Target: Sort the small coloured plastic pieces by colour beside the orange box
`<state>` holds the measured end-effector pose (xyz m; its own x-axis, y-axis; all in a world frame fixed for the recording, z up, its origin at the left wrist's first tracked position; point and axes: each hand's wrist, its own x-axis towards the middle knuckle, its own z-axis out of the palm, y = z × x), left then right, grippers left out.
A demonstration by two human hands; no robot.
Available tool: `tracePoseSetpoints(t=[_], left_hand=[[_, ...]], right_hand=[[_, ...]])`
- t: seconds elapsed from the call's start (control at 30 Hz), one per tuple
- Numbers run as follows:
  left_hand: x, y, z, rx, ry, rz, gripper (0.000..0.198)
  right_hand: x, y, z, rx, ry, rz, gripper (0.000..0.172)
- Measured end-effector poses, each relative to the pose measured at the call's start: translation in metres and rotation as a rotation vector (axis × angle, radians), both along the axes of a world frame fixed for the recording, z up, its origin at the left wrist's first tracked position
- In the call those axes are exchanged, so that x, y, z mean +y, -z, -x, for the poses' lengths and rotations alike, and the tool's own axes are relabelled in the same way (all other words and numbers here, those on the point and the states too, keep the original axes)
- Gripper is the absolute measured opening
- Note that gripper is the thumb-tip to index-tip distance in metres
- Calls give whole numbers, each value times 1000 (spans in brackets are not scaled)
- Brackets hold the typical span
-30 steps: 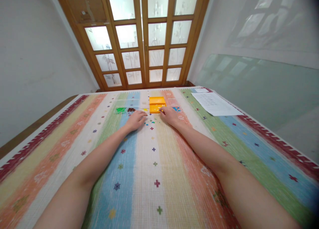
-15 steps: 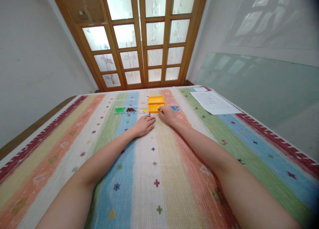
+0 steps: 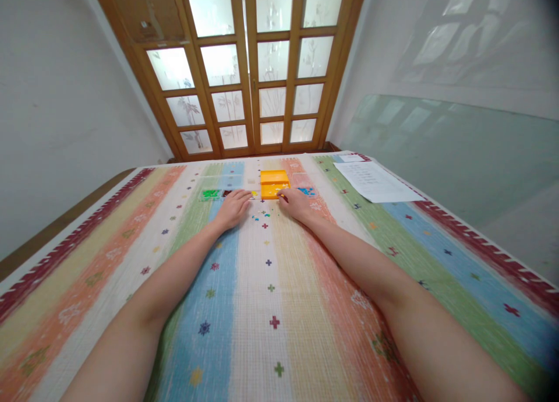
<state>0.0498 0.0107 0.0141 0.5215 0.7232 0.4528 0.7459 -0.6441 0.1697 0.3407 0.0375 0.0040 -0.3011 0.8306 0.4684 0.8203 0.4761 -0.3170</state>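
An open orange box (image 3: 275, 176) stands at the far middle of the striped cloth, with small pale pieces in its near half. At its near right corner is my right hand (image 3: 294, 204), fingers pinched together; what they hold, if anything, is too small to make out. My left hand (image 3: 233, 210) lies open, fingers outstretched, at the near edge of a clear compartment box. This partly covers the dark red pieces (image 3: 226, 193). Green pieces (image 3: 211, 194) fill the compartment to the left, and a few yellow pieces (image 3: 254, 193) show to the right.
Several tiny blue and green pieces (image 3: 262, 216) lie loose on the cloth between my hands. Blue pieces (image 3: 307, 191) sit in a clear box right of the orange one. A printed paper sheet (image 3: 373, 180) lies at the far right. Beyond the table stand wooden glazed doors (image 3: 250, 84).
My left hand has moved left and slightly forward, from the loose pieces to the dark red compartment, uncovering the loose pieces. My right hand stays at the orange box.
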Motion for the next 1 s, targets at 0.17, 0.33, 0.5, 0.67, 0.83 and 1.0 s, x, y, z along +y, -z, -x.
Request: tracePoseSetpoints(t=[0.17,0.33,0.5,0.67,0.83,1.0], left_hand=[[22,-1,44,-156,-194,-23,49],[33,2,71,-259,-345,-40,49],[36,6,81,-285,-438,-58,50],[41,12,90,-303,-545,-94,51],[44,17,96,-321,-607,-57,53],[43,18,92,-313,-568,-90,50]], right_hand=[[-5,-5,3,-31,-77,21,23],[-17,-13,9,-75,-208,51,22],[-25,-16,14,-117,-315,69,21],[-29,-17,16,-129,-364,97,17],[-33,-21,18,-149,-423,109,16],[-33,-20,18,-178,-461,103,17]])
